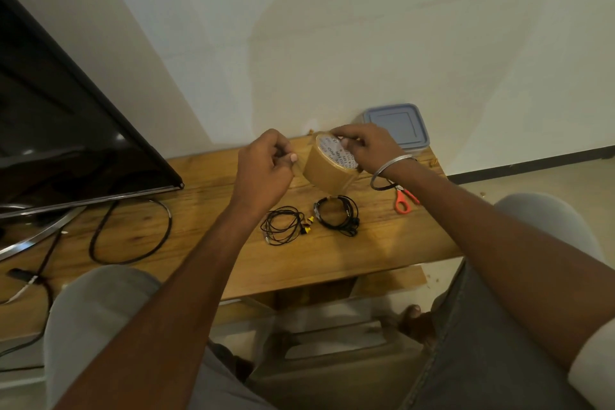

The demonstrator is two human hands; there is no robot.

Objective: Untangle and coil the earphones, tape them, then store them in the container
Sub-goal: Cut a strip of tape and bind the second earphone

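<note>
head view: right hand (366, 148) grips the tape roll (324, 171); left hand (266, 166), just beside it, pinches what seems to be the tape's free end. two coiled earphones (351, 229) lie on the tabletop (213, 210) beneath both hands; the lidded container (396, 125) sits just beyond the right hand.

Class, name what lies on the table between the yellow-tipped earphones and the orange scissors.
Head view: a second, all-black coil of earphones lies between them.
</note>
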